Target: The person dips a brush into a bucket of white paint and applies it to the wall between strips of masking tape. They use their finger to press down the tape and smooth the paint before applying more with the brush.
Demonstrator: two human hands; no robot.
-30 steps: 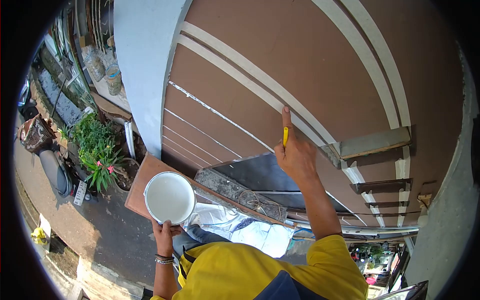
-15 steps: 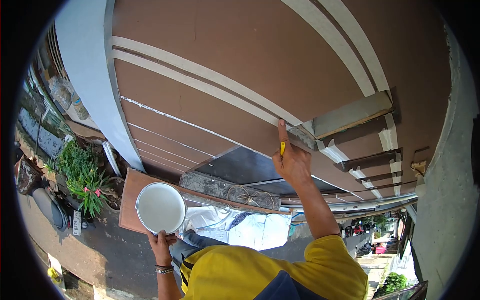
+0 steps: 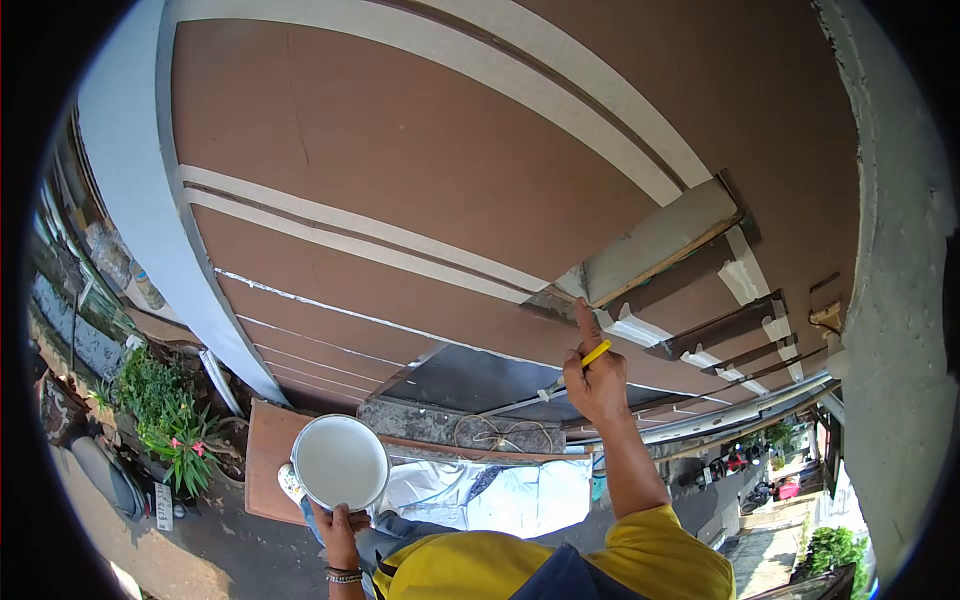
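Note:
My left hand [image 3: 340, 528] grips the near rim of a white paint bucket [image 3: 342, 462], with white paint inside. My right hand [image 3: 597, 385] holds a small paintbrush [image 3: 597, 352] by its yellow handle, the brush end pointing left and down. Its index finger is stretched out, the tip at the lower corner of a recessed opening [image 3: 660, 240] in the brown wall [image 3: 400, 130]. Left of that fingertip, two strips of pale masking tape [image 3: 375, 233] run along a dark groove and end at a bare grey cement patch [image 3: 556, 302].
Below the wall lies a brown ledge [image 3: 270, 470], with silver sheeting [image 3: 480, 492] beside it. A pale blue pillar [image 3: 130, 130] stands at left. Potted plants [image 3: 170, 400] and a parked motorbike [image 3: 100, 465] are beyond. A rough concrete column [image 3: 900, 250] rises at right.
My right fingertip has moved from the end of the tape groove rightward to the opening's corner, and the brush has swung into fuller view. The camera view has shifted up the wall.

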